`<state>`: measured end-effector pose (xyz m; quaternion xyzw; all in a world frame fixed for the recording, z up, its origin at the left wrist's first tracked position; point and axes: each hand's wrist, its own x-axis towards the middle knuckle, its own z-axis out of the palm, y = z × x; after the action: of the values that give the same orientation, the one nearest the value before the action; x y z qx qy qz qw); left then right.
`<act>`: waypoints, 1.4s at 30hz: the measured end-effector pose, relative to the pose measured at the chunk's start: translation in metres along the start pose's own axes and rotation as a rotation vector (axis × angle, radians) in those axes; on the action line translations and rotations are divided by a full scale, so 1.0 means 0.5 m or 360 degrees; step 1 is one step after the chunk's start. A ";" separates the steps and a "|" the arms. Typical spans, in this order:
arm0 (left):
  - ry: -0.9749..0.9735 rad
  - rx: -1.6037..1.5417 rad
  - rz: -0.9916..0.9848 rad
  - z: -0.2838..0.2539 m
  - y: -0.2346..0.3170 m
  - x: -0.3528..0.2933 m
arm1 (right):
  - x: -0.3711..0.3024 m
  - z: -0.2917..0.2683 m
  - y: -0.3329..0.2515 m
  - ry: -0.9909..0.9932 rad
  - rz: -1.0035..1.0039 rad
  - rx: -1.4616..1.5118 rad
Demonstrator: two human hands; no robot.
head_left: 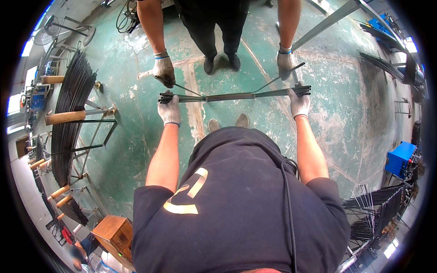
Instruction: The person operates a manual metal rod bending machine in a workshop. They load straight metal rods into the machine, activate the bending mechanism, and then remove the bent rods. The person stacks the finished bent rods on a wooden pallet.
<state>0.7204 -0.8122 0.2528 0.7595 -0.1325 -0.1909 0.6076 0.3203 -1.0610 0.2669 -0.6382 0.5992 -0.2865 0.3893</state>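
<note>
Btwn L hand [169, 110] & R hand [300, 104], both gloved, fingers closed round its ends, spans a blk rod bundle [230, 97].

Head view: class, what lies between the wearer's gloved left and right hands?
In the head view, a bundle of slender dark rods runs from the left hand to the right hand, with green floor below.

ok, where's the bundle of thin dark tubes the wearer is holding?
In the head view, the bundle spans the upper middle, between the wearer's left hand and right hand, just short of the co-worker's gloved hands.
</note>
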 end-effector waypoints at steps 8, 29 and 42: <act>0.0013 0.0042 -0.0024 0.001 0.004 -0.004 | -0.009 -0.001 -0.027 0.0009 0.0007 0.0036; -0.0001 0.0252 0.0008 0.000 0.015 -0.004 | 0.003 -0.001 0.000 0.0038 -0.0016 0.0019; -0.0043 0.0481 0.0053 -0.003 0.025 -0.007 | -0.006 -0.005 -0.022 0.0038 -0.0049 -0.0253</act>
<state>0.7183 -0.8121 0.2657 0.8373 -0.1805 -0.1688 0.4876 0.3239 -1.0585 0.2778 -0.6729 0.6146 -0.2515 0.3258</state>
